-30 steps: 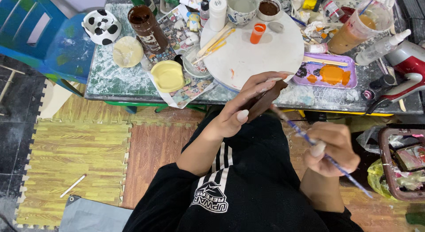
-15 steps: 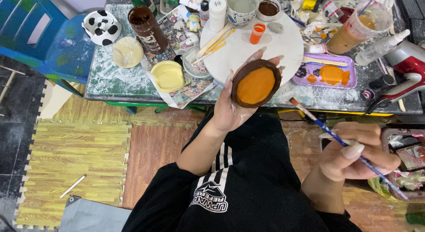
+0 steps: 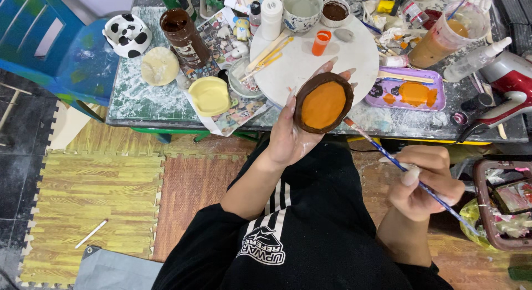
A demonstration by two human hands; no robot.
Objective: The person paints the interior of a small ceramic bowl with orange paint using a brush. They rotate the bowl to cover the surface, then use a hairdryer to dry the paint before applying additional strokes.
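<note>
Currently, a small brown clay dish (image 3: 324,103) with an orange-painted inside is held up in the left hand (image 3: 293,135), above the near edge of the worktop (image 3: 166,101) and in front of the round white board (image 3: 310,60). The fingers (image 3: 292,104) of that hand are curled round the dish's rim and underside, so it is carried by a light cradle rather than a firm clamp. A thin blue paintbrush (image 3: 413,179) is pinched in the right hand (image 3: 424,182), its fingers closed on the shaft, and its tip is pointed up toward the dish's lower edge without quite touching it, as far as can be told.

Several risks can be judged from this. The orange coat looks wet, so it could be smeared by a thumb slipping inward. The dish is held partly beyond the worktop's edge, over the lap and the foam floor mats (image 3: 83,201); if the grip were loosened, it would likely be dropped and chipped. The black top (image 3: 288,234) below could be stained by drips from the loaded brush. The purple palette (image 3: 407,90) near the right edge could be knocked by a careless reach.
</note>
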